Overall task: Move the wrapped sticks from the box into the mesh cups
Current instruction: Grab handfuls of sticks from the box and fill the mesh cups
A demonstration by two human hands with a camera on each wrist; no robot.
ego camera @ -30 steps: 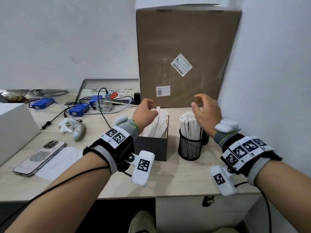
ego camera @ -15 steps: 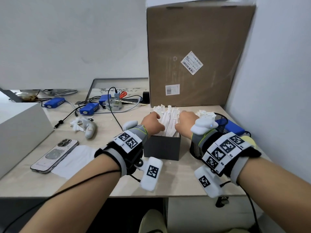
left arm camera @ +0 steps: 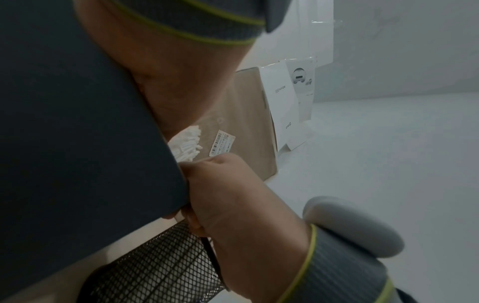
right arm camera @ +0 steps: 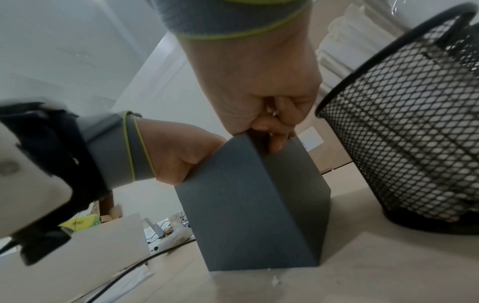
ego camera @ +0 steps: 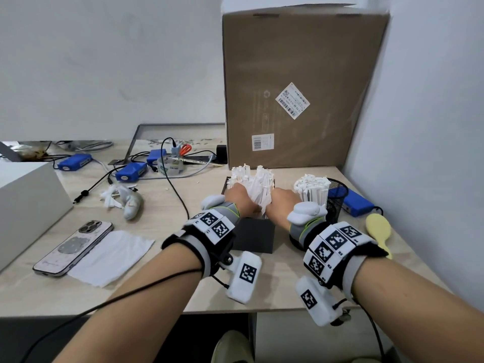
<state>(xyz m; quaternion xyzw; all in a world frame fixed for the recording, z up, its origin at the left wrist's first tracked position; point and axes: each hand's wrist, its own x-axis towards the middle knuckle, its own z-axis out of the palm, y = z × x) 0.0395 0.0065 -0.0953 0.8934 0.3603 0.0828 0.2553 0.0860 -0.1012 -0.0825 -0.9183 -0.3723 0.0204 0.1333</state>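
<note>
A dark box (ego camera: 254,238) stands on the desk with a bundle of white wrapped sticks (ego camera: 258,182) rising out of it. My left hand (ego camera: 239,199) grips the bundle from the left. My right hand (ego camera: 281,203) grips it from the right, fingers curled at the box's top edge (right arm camera: 261,92). Just right of the box is a black mesh cup (ego camera: 337,197), packed with more wrapped sticks (ego camera: 311,187); my right wrist hides its lower part. In the right wrist view the box (right arm camera: 246,215) and the mesh cup (right arm camera: 409,133) stand close together.
A tall cardboard carton (ego camera: 301,87) leans against the wall behind the box. A phone (ego camera: 74,247) and a tissue (ego camera: 112,255) lie front left. Blue devices (ego camera: 131,171) and cables clutter the back left. A yellow brush (ego camera: 378,229) lies by the right wall.
My right hand came down and left from above the mesh cup to the sticks in the box. My left hand stayed at the box.
</note>
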